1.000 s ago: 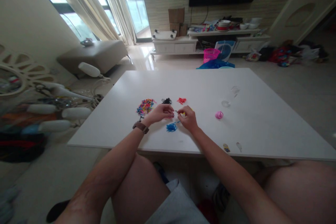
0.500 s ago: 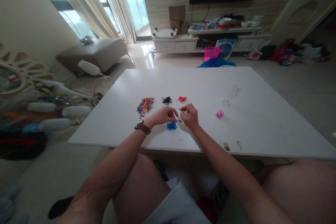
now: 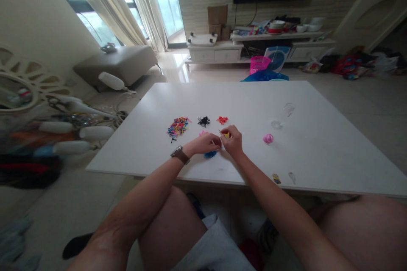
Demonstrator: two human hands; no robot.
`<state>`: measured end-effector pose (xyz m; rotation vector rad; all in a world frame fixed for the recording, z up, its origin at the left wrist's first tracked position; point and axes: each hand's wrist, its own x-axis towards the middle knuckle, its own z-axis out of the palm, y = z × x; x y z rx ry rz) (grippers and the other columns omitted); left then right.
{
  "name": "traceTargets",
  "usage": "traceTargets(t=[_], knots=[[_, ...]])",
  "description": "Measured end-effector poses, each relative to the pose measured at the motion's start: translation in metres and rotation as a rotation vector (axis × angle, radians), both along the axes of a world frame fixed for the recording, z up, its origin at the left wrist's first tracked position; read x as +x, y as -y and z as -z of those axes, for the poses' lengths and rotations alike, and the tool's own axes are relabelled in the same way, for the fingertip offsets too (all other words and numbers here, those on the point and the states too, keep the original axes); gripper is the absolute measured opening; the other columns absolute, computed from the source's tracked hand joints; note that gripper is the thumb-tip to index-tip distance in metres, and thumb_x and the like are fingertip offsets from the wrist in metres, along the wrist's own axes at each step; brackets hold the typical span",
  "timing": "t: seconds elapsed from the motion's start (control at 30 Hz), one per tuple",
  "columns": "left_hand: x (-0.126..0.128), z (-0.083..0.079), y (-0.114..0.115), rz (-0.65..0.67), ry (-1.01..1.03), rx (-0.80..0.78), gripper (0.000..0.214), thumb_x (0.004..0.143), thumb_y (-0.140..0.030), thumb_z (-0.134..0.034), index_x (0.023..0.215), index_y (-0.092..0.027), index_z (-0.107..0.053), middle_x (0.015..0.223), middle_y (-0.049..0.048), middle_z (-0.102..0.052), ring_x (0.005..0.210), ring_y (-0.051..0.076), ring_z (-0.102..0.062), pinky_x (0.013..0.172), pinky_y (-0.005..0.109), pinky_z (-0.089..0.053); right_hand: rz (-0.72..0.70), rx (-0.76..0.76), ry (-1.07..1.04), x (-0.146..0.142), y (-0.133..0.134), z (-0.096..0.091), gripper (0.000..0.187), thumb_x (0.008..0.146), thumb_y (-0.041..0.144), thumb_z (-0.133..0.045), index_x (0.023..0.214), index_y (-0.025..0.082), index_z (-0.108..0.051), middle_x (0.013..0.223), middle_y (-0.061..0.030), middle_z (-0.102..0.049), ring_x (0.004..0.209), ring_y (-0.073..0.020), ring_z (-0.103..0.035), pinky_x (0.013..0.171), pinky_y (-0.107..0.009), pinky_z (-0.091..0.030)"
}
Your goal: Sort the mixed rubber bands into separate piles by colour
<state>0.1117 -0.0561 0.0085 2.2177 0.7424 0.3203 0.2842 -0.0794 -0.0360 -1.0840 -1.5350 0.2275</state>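
My left hand (image 3: 206, 144), with a watch on its wrist, reaches in from the left with its fingertips drawn together low at the table. A small blue piece shows at the fingertips, and the pile of small blue pieces (image 3: 210, 155) lies partly covered beneath the hand. Close beside it, my right hand (image 3: 234, 140) pinches a small dark piece (image 3: 220, 131), too small to make out fully. Yellow pieces (image 3: 227, 134) show behind the right fingers. Pink pieces (image 3: 202, 134) peek out past the left hand.
Farther back on the white table (image 3: 254, 97) lie a mixed-colour pile (image 3: 178, 127), a black pile (image 3: 204, 121) and a red pile (image 3: 222, 120). To the right are a pink object (image 3: 268, 138), a clear container (image 3: 277, 125) and a small yellow figure (image 3: 276, 178).
My left hand has lowered slightly to the right, and its fingers have closed over the spot where a small blue piece lay. My right hand keeps its pinch. The view has shifted slightly.
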Motion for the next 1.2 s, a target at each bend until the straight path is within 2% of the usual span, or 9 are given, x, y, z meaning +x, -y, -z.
traceTargets(t=[0.17, 0.27, 0.37, 0.47, 0.63, 0.7, 0.83, 0.97, 1.2], knots=[[0.005, 0.001, 0.001, -0.025, 0.03, 0.058, 0.012, 0.079, -0.011, -0.06, 0.075, -0.012, -0.071, 0.065, -0.0001, -0.066, 0.061, 0.01, -0.057, 0.059, 0.021, -0.04, -0.007, 0.01, -0.004, 0.0, -0.001, 0.0, 0.013, 0.076, 0.01, -0.057, 0.074, 0.023, -0.058, 0.073, -0.0002, -0.06, 0.071, -0.0181, -0.054, 0.063, -0.031, -0.043], [0.002, -0.004, -0.002, -0.226, 0.095, 0.135, 0.009, 0.079, -0.013, -0.062, 0.076, -0.013, -0.07, 0.064, -0.0005, -0.064, 0.061, 0.01, -0.056, 0.06, 0.021, -0.041, -0.007, -0.003, 0.01, -0.001, -0.001, -0.001, 0.011, 0.078, 0.012, -0.057, 0.075, 0.023, -0.058, 0.073, -0.0003, -0.06, 0.07, -0.018, -0.054, 0.063, -0.031, -0.043], [-0.002, -0.01, -0.008, -0.441, 0.195, 0.171, 0.011, 0.078, -0.019, -0.07, 0.088, -0.014, -0.069, 0.078, 0.0023, -0.069, 0.064, 0.011, -0.058, 0.061, 0.021, -0.044, -0.032, -0.011, 0.023, -0.002, 0.0, -0.001, 0.009, 0.079, 0.014, -0.058, 0.076, 0.023, -0.059, 0.074, -0.0003, -0.06, 0.07, -0.0176, -0.053, 0.065, -0.031, -0.043], [-0.004, -0.012, -0.012, -0.43, 0.237, 0.089, 0.02, 0.08, -0.024, -0.071, 0.098, -0.015, -0.07, 0.092, 0.0061, -0.073, 0.068, 0.011, -0.062, 0.064, 0.022, -0.047, -0.067, -0.035, 0.018, -0.003, 0.0, -0.001, 0.008, 0.082, 0.017, -0.06, 0.076, 0.022, -0.06, 0.075, -0.0003, -0.061, 0.069, -0.017, -0.053, 0.064, -0.031, -0.044], [-0.007, -0.007, -0.019, -0.4, 0.222, 0.037, 0.016, 0.082, -0.028, -0.07, 0.085, -0.014, -0.075, 0.078, 0.0061, -0.074, 0.07, 0.015, -0.064, 0.066, 0.025, -0.048, -0.072, -0.085, 0.0, -0.003, 0.0, -0.001, 0.005, 0.085, 0.021, -0.062, 0.081, 0.022, -0.064, 0.078, -0.0009, -0.064, 0.069, -0.0167, -0.055, 0.065, -0.031, -0.045], [-0.012, -0.002, -0.026, -0.488, 0.274, 0.041, 0.017, 0.079, -0.029, -0.073, 0.085, -0.014, -0.076, 0.08, 0.0068, -0.075, 0.073, 0.016, -0.066, 0.069, 0.026, -0.05, -0.06, -0.094, -0.005, -0.003, 0.0, 0.0, 0.003, 0.087, 0.022, -0.063, 0.086, 0.022, -0.066, 0.083, -0.0017, -0.066, 0.071, -0.0169, -0.056, 0.065, -0.031, -0.045], [-0.032, 0.009, -0.049, -0.792, 0.318, 0.058, 0.016, 0.073, -0.027, -0.077, 0.081, -0.014, -0.075, 0.078, 0.0072, -0.076, 0.072, 0.018, -0.068, 0.068, 0.028, -0.052, -0.066, -0.05, -0.009, -0.004, -0.002, 0.001, 0.007, 0.085, 0.018, -0.062, 0.09, 0.022, -0.065, 0.087, -0.0024, -0.065, 0.077, -0.0181, -0.058, 0.068, -0.031, -0.046], [-0.051, 0.022, -0.067, -0.95, 0.261, 0.086, 0.013, 0.072, -0.025, -0.077, 0.078, -0.014, -0.077, 0.079, 0.0088, -0.077, 0.074, 0.019, -0.069, 0.07, 0.029, -0.052, -0.089, -0.02, 0.013, -0.003, -0.003, 0.002, 0.012, 0.083, 0.013, -0.058, 0.088, 0.022, -0.063, 0.088, -0.0028, -0.064, 0.08, -0.0191, -0.058, 0.072, -0.033, -0.047], [-0.049, 0.027, -0.073, -0.93, 0.256, 0.061, 0.018, 0.074, -0.024, -0.079, 0.088, -0.013, -0.079, 0.088, 0.0124, -0.079, 0.08, 0.021, -0.072, 0.076, 0.03, -0.055, -0.064, -0.059, 0.026, -0.002, -0.002, 0.001, 0.014, 0.08, 0.011, -0.057, 0.085, 0.023, -0.062, 0.087, -0.0027, -0.062, 0.08, -0.0194, -0.057, 0.071, -0.033, -0.047]])
